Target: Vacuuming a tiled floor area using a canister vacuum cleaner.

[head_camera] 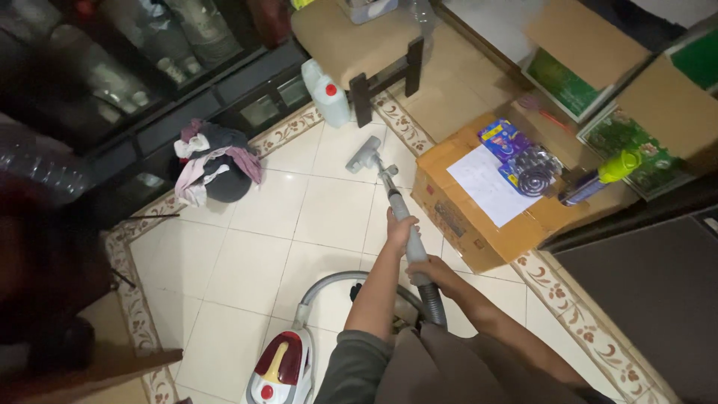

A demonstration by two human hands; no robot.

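Grey vacuum wand [400, 206] (both hands [400, 229])

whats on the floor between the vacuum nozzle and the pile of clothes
Only bare cream floor tiles lie between the vacuum nozzle and the pile of clothes, seen in the head view.

- Cardboard box [464, 224]: on the tiled floor [247, 254], carrying a white sheet of paper [486, 183] and blue packets [502, 140].
- Pile of clothes [215, 161]: on the floor, against the dark glass-fronted cabinet [149, 97].
- White plastic jug [326, 93], red cap: beside the leg of a beige stool [351, 41].
- Yellow-green spray bottle [598, 176]: lying right of the box.
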